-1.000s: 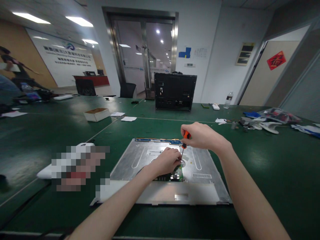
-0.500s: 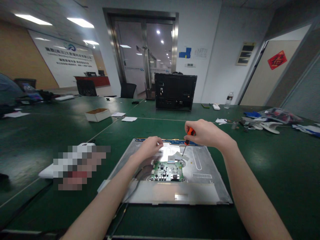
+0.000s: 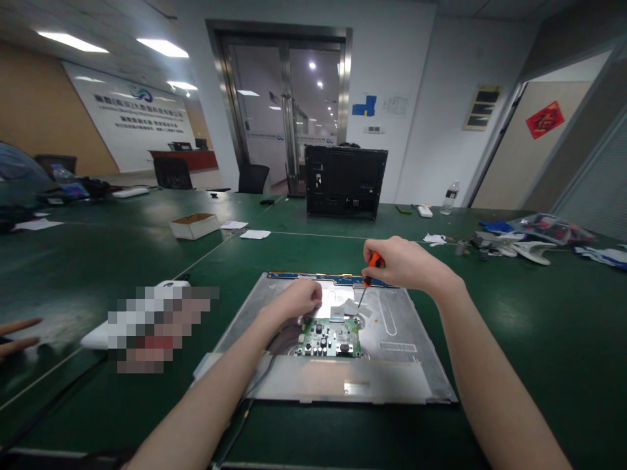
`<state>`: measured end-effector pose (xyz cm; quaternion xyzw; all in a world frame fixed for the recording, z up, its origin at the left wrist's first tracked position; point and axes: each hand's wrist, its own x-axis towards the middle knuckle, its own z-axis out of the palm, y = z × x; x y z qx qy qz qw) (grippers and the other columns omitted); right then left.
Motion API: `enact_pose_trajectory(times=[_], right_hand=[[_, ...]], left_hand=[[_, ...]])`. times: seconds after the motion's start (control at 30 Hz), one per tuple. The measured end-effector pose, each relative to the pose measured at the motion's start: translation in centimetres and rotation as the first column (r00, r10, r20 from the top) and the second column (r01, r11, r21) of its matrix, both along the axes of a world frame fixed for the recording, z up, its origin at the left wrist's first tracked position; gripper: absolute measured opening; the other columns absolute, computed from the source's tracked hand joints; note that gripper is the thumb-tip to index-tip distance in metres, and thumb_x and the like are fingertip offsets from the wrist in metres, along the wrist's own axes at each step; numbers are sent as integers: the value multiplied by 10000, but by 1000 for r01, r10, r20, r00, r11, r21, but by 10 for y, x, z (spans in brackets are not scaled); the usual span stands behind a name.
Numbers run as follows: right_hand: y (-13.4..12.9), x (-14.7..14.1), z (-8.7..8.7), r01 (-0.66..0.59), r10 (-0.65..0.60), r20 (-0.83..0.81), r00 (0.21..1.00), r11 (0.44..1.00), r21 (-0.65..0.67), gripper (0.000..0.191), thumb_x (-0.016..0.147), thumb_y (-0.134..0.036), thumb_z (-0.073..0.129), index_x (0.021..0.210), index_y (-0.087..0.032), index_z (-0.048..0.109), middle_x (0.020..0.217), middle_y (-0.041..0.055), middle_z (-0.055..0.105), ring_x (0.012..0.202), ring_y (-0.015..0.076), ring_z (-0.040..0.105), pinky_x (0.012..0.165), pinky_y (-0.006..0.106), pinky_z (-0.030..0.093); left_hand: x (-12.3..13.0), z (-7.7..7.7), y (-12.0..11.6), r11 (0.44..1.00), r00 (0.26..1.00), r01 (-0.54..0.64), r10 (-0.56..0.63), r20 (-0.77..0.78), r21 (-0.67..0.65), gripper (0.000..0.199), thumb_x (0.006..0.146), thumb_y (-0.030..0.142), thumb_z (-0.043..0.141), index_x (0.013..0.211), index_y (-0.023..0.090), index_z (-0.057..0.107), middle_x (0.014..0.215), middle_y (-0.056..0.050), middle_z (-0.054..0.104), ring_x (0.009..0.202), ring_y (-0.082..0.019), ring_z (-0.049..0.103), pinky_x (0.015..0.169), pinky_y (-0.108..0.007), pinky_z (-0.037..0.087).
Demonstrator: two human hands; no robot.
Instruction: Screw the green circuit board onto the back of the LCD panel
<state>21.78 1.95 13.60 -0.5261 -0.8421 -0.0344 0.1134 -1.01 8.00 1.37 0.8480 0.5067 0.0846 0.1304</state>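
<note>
In my right hand (image 3: 396,260) is a screwdriver (image 3: 375,261) with an orange and black handle. Its shaft slants down, and the tip is near the upper right corner of a green circuit board (image 3: 330,337). That board sits on the metal back of a display panel (image 3: 392,310), which lies flat on the table. My left hand (image 3: 300,298) is over the panel, left of the ribbon cable (image 3: 337,312), its fingers curled together; what they hold, if anything, is hidden. A blue circuit strip (image 3: 337,279) runs along the panel's far edge.
Another person's fingers (image 3: 19,333) show at the left edge. A dark monitor casing (image 3: 345,183) stands at the back of the green table (image 3: 514,339). Left of the panel lie a white, partly pixelated object (image 3: 98,334) and a cable (image 3: 53,391). A cardboard box (image 3: 196,228) sits farther off.
My left hand has come slightly down and nearer the board, its fingers more curled. Another person's fingers have appeared at the left edge. The screwdriver stays in nearly the same place.
</note>
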Motion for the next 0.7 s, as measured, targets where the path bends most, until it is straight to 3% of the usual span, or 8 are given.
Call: enact_pose_trajectory(times=[0.17, 0.37, 0.5, 0.7], right_hand=[[-3, 3, 3, -2, 2, -23, 1000, 1000, 10, 127, 777, -335, 620, 809, -222, 572, 765, 7, 632, 652, 153, 523, 523, 259, 290], [-12, 11, 8, -23, 24, -74, 997, 1000, 19, 110, 796, -313, 619, 824, -220, 566, 753, -3, 636, 651, 143, 536, 538, 254, 302], [-20, 13, 11, -19, 25, -90, 996, 998, 63, 137, 806, -341, 622, 848, -226, 561, 728, -12, 624, 620, 138, 524, 535, 254, 305], [-46, 17, 3, 54, -26, -222, 975, 991, 125, 171, 822, -385, 620, 830, -227, 555, 709, -20, 621, 613, 141, 539, 527, 249, 335]], left_hand=[[11, 17, -18, 997, 998, 52, -54, 30, 56, 87, 754, 155, 560, 724, 164, 641, 686, -17, 646, 637, -157, 570, 563, -224, 359], [31, 30, -84, 967, 960, 244, -252, 123, 76, 170, 770, 64, 520, 755, 184, 639, 742, -5, 664, 673, -149, 588, 607, -222, 381], [42, 17, -117, 971, 966, 211, -224, 128, 112, 205, 808, 40, 498, 787, 185, 641, 799, -23, 662, 742, -169, 597, 656, -242, 396], [55, -12, -127, 965, 987, 61, -97, 128, 257, 207, 844, 40, 490, 797, 173, 642, 821, -50, 621, 797, -205, 568, 704, -302, 412]])
